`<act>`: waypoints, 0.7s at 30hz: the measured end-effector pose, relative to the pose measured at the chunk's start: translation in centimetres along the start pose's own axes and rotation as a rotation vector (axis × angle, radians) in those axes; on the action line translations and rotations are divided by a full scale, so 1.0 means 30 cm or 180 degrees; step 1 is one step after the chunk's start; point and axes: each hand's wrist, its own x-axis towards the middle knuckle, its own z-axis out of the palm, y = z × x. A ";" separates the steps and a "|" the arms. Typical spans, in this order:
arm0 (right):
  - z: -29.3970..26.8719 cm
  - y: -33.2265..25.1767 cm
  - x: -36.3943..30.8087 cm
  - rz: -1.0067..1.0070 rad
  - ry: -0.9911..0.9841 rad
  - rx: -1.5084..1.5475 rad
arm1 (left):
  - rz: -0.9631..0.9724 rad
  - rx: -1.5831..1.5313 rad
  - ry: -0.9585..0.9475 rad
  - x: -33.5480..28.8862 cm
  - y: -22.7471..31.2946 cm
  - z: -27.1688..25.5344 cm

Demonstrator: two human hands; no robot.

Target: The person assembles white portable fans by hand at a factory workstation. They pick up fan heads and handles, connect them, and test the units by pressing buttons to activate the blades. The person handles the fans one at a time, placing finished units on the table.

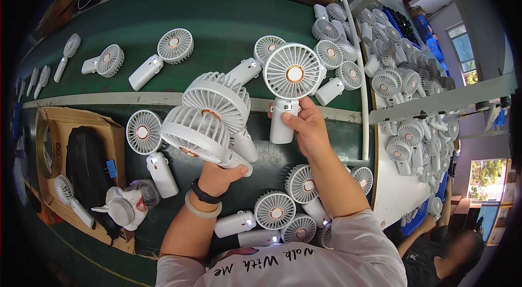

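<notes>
My left hand (218,177) is closed around the handles of two white handheld fans, a front fan (190,136) and a rear fan (231,94), their round heads tilted and overlapping. Upright in my right hand (310,126) is a third white handheld fan (283,124), with a copper-coloured hub and a small lit display on its handle; my thumb presses against the handle just below that display. Another fan (142,132) lies left of my left hand. Close to my body, under my right forearm, several more fans (275,211) lie together.
Spaced-out fans (174,45) lie along the green belt (217,18). A white rail (365,118) separates it from a side table (391,200) heaped with fans. At left, a cardboard box (117,140) holds a black bag. A co-worker (440,249) sits at lower right.
</notes>
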 end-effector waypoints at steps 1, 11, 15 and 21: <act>0.001 0.005 0.002 0.0034 -0.0041 0.0033 | -0.0018 0.0003 -0.0025 -0.002 -0.003 -0.004; 0.145 -0.008 -0.163 -0.0462 -0.1191 -0.0061 | -0.0169 0.0761 -0.0263 -0.035 0.129 0.164; 0.095 -0.097 -0.340 -0.0045 -0.0857 -0.0765 | 0.0957 0.3018 -0.0517 -0.085 0.087 0.373; -0.018 -0.134 -0.544 -0.0478 -0.0553 0.2371 | 0.1172 0.3162 -0.1660 -0.089 0.223 0.572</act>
